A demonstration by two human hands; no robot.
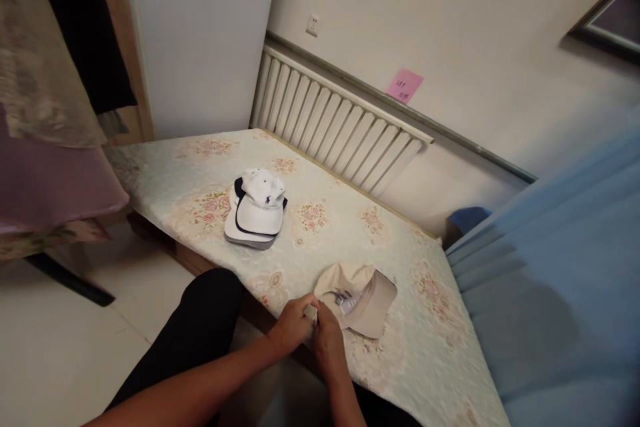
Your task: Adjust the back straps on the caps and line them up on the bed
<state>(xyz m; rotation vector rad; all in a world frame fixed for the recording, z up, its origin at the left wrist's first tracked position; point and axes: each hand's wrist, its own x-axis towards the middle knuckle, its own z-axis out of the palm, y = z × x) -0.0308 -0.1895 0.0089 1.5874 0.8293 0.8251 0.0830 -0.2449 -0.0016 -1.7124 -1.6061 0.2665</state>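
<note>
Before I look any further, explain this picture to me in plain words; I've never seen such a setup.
There is no machine here, just a person's bare left hand and right hand. The single picture comes from a camera worn on that person's head, looking forward and down. Ahead is a flower-patterned surface. On it lie a beige cap, its inside showing, and, farther off to the left, a stack of white caps. The hands meet at the beige cap's near edge, pinching a small pale strip. It looks like the cap's strap, though the hands hide much of it.
</note>
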